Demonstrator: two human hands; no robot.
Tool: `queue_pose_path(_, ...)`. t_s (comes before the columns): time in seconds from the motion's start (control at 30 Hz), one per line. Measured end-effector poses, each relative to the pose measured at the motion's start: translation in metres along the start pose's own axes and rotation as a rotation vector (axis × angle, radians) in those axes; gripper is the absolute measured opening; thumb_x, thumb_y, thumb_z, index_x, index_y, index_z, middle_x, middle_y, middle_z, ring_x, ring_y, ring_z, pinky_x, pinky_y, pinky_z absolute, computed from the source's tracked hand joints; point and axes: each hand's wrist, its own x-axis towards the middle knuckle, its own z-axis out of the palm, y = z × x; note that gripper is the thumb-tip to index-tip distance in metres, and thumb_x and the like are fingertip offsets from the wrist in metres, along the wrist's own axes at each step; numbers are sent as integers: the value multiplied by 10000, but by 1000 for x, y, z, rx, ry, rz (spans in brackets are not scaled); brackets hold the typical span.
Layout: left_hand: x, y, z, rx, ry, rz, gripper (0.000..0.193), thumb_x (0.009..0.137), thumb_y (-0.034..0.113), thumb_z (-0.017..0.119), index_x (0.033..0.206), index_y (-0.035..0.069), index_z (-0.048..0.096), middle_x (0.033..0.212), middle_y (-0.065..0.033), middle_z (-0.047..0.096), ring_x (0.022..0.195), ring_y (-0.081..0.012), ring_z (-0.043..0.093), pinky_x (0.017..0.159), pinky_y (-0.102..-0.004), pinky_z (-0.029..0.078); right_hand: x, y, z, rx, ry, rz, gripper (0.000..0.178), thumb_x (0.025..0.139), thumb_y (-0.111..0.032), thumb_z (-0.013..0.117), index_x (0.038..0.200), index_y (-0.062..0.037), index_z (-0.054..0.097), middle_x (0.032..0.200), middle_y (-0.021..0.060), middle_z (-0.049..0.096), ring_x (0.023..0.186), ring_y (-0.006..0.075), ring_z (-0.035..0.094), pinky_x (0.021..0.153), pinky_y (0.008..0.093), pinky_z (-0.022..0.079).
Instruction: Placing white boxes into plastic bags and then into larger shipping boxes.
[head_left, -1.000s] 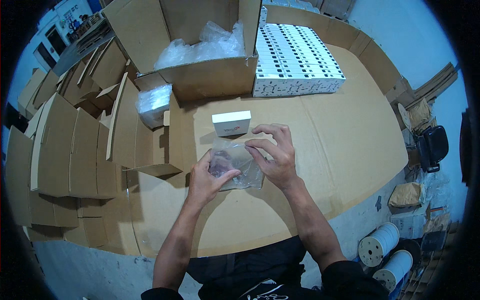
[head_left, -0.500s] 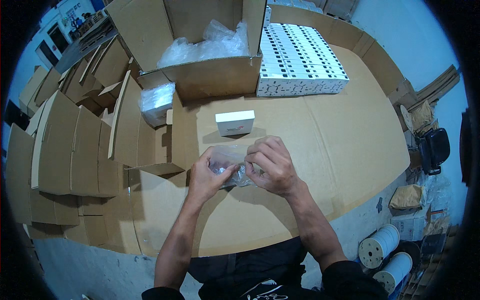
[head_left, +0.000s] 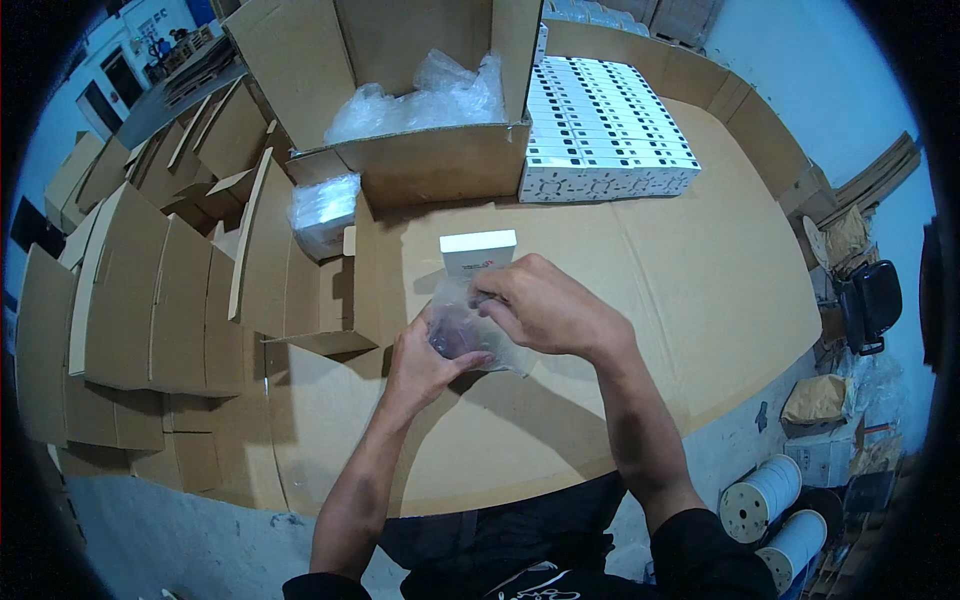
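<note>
Overhead, both hands (head_left: 480, 335) grip a clear bag (head_left: 470, 335) above the cardboard-covered table (head_left: 680, 300) ringed by cartons (head_left: 150, 290).

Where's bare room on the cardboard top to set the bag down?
Free: right of the right hand, below the white box stack; also the near edge by the forearms. Crowded: left, by the folded cartons, and around the small white box.

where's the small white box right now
In the head view the small white rectangular box lies on the cardboard-covered table, just beyond both hands and the clear plastic bag they hold, in front of the big open cardboard carton.
</note>
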Motion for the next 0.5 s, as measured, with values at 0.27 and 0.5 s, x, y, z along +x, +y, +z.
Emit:
queue_pose_path(0.27,1,1,-3,10,-46,-78,696,636,243,981,1176,-2,617,1102,-133,718,1029,-223,688,910,-381,549,22,9,-11,117,-291,-153,169,939,-120,597,1015,-8,697,825,204,705,774,372,687,761,467,533)
queue_pose_path(0.5,3,-12,-4,-74,-72,-28,681,661,235,959,1215,30,620,1102,-129,725,1043,-232,703,924,-394,558,27,18,-13,107,-384,-208,272,920,-224,605,944,20,722,780,200,701,748,334,672,761,451,523)
